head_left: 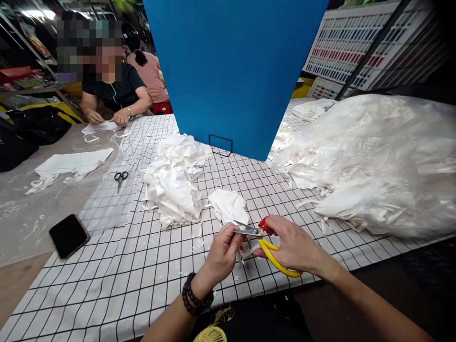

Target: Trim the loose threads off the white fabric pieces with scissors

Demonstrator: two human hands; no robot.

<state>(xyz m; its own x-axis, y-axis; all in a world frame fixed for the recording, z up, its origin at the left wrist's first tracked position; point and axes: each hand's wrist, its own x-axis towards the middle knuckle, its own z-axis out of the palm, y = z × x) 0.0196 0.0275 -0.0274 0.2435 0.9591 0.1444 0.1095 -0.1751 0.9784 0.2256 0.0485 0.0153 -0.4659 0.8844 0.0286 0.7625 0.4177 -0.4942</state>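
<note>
Right hand (292, 243) grips scissors (261, 232), blades parted, toward nine o'clock; left hand (223, 251), fingers pinched narrow, holds white cloth (229, 205) at its twelve o'clock.

The big scissors (260, 232) at the near middle have one yellow handle, one red handle and silver-grey blades. The cloth (228, 204) just beyond is plain white, like the pile (178, 175) to its left. Thin black lines make a grid across the white tablecloth (142, 266). The far board (235, 71) is solid blue. On the left, the phone (69, 236) is black and the small scissors (121, 176) have black handles. The near bracelet (193, 298) is dark brown. At far left, one shirt (123, 91) is black, another shirt (147, 70) pink.
</note>
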